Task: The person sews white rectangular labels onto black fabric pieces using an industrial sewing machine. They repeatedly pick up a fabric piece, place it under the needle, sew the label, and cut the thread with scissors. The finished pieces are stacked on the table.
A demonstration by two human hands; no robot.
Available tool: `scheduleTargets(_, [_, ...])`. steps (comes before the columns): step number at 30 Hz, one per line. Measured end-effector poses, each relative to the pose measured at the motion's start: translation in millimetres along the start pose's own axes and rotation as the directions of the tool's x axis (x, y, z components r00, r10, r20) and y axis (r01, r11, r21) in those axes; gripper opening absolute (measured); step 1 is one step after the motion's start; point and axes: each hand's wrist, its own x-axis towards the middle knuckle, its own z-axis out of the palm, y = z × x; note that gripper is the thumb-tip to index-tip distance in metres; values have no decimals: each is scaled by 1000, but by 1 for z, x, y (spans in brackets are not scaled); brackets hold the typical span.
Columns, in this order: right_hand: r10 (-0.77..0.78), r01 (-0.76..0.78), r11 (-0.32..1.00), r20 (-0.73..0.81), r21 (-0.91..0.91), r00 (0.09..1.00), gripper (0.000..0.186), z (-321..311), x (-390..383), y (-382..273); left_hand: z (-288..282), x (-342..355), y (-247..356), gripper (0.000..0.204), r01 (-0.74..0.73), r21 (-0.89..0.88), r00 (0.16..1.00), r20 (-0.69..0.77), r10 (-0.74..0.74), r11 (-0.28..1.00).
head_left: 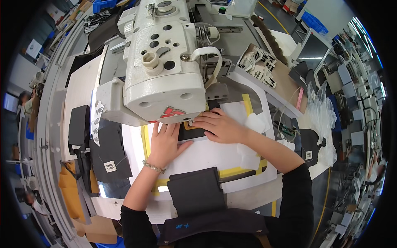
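Under the head of a large white industrial sewing machine (165, 89), both my hands rest on a white sheet (202, 157) edged with yellow tape. My left hand (165, 142) lies flat with the thumb spread, its fingertips at the machine's lower edge. My right hand (221, 126) lies palm down, fingers stretched toward the left over a dark piece (191, 134). That dark piece shows between the hands, with a small tan-orange frame (188, 126) on it. The machine head hides the needle area. A stack of black panels (196, 190) lies at the near edge, in front of my body.
Black panels (108, 151) with a white label lie at the left, near mustard-coloured pieces (71, 190). Printed labels (260, 68) sit in a box at the far right. Beyond my right forearm are clear plastic bags (321, 120). A monitor (313, 49) stands farther back.
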Motion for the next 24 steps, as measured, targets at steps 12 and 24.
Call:
scheduleTargets(12, [21, -20, 995, 12, -95, 1000, 41, 4, 11, 20, 3, 17, -12, 69, 5, 28, 1000, -15, -4, 1000])
scheduleTargets(24, [3, -4, 989, -8, -150, 1000, 40, 8, 9, 17, 1, 15, -12, 67, 7, 8, 1000, 0, -7, 1000])
